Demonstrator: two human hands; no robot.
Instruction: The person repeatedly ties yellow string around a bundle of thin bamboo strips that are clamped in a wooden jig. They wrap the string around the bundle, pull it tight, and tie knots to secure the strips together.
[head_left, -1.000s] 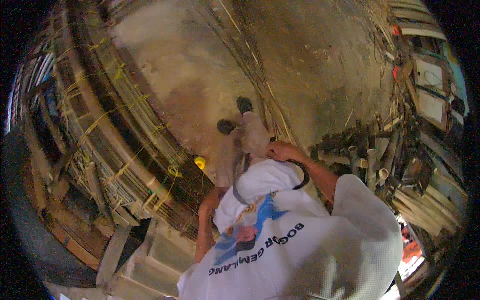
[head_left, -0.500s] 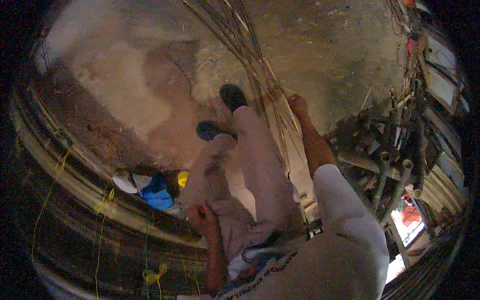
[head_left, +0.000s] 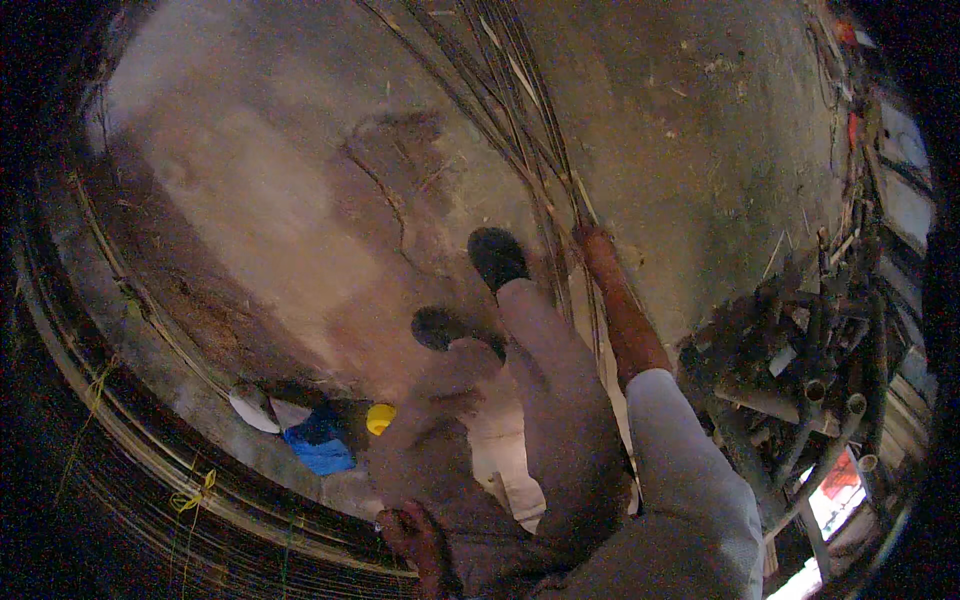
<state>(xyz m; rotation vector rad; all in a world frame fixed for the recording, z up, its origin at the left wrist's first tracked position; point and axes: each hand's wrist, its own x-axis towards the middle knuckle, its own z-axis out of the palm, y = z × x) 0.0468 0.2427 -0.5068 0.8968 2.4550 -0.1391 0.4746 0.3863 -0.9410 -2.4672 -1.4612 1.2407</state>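
So the right hand (head_left: 592, 240) is stretched way out ahead, down at floor level, right where the bundle of long thin cane strips (head_left: 520, 130) comes in. It looks like the grip is closed around a few of those strips, but it's small and blurry at that reach, so I honestly can't tell how tight or how many. The left hand (head_left: 408, 532) rests low by the thigh, near the stacked cane hoops (head_left: 150, 470); its grip seems loosely curled, nothing clearly in it. Risk-wise, I'd guess the strips could slip out or fan apart if only a couple are caught, and since they run just left of the hand, past the dark shoe (head_left: 497, 257), a foot could pin or snap one. The strips lie flat on the dirt floor (head_left: 720, 150), long axis running from the hand away toward the top, leaning slightly left, far ends out of view.
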